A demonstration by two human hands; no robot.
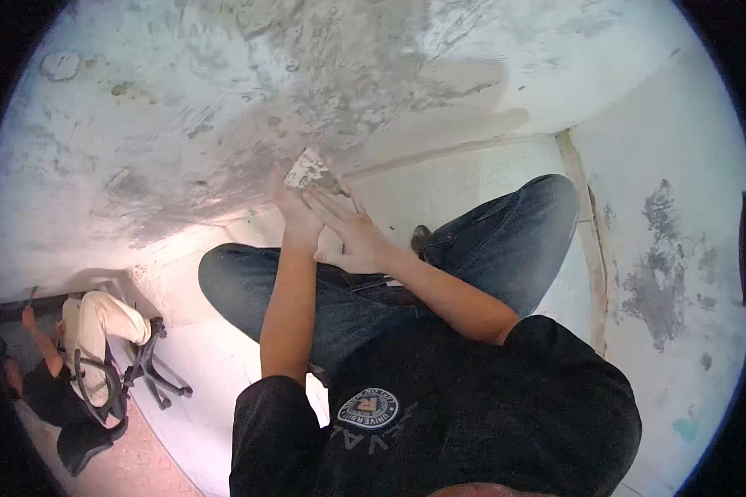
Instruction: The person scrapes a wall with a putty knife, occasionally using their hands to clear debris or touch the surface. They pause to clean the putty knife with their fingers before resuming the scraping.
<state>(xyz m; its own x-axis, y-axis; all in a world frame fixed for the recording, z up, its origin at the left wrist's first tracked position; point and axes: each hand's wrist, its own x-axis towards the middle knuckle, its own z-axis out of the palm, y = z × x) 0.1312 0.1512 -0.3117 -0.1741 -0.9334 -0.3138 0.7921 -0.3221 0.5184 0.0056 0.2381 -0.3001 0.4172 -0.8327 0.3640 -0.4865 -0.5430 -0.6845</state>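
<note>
A flat, roughly triangular scraper (309,170), smeared white and grey, sits between my two hands close to the wall. My left hand (297,211) is closed around its lower part, with a finger along the left edge. Across it from the right comes my right hand (352,232), its fingers stretched out over the scraper's lower end and its thumb apart. The scraper's handle, if there is one, is hidden by my hands. Both hands look dusted with white.
A patchy grey and white wall (224,91) rises in front of me; another wall (663,248) with a dark patch stands at right. My bent legs (506,224) rest on the pale floor (211,373). At lower left, another person (50,381) sits on a wheeled chair (145,369).
</note>
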